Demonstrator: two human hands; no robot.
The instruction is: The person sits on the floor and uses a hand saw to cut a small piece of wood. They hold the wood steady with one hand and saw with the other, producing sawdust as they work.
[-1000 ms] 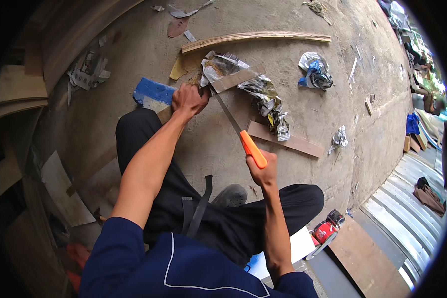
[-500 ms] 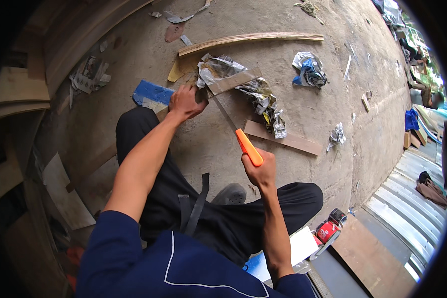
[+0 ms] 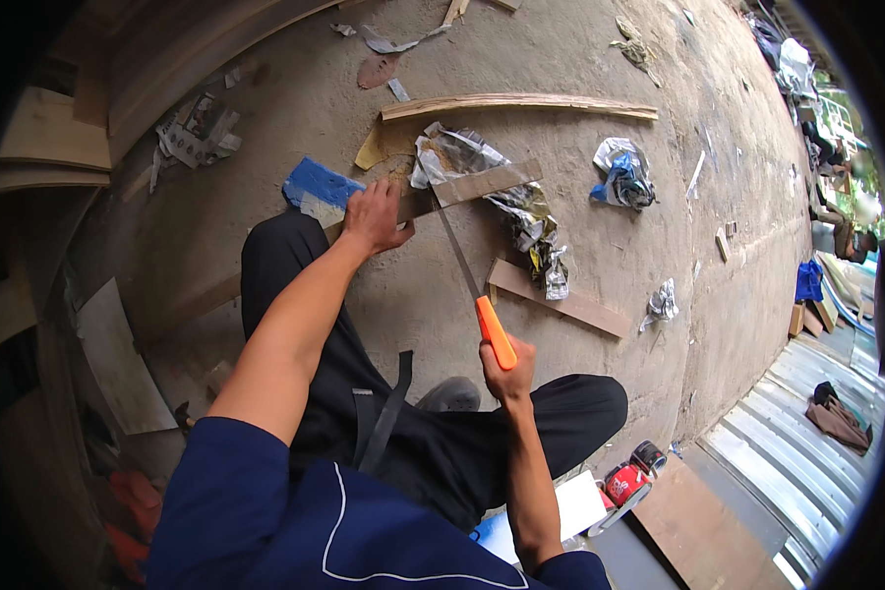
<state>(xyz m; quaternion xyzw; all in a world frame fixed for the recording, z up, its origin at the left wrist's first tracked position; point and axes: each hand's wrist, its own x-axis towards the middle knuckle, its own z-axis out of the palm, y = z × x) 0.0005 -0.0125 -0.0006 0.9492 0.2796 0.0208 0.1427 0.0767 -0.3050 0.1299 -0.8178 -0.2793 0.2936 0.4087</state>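
Note:
My right hand (image 3: 508, 371) is wrapped round the orange handle of a handsaw (image 3: 497, 334). The thin blade runs up and away, its far end meeting the near edge of a narrow wooden board (image 3: 497, 183). My left hand (image 3: 372, 220) presses down on this board just left of the blade, fingers curled over it. Past my left hand, the board slants down towards my bent left knee. Crumpled printed wrapping (image 3: 526, 224) lies partly beneath the board's far end. A blue-painted block (image 3: 322, 185) sits left of my left hand.
A long wooden strip (image 3: 521, 103) lies beyond the board; a shorter plank (image 3: 560, 298) rests right of the saw. Crumpled wrappers (image 3: 623, 175) litter the concrete floor. Wooden panels (image 3: 49, 133) stand at left. Tape rolls (image 3: 627, 484) and corrugated metal sheet (image 3: 792, 418) are at right.
My right hand has drawn the saw back towards me, the blade still at the board. My left hand stays on the board. The whole view has shifted slightly.

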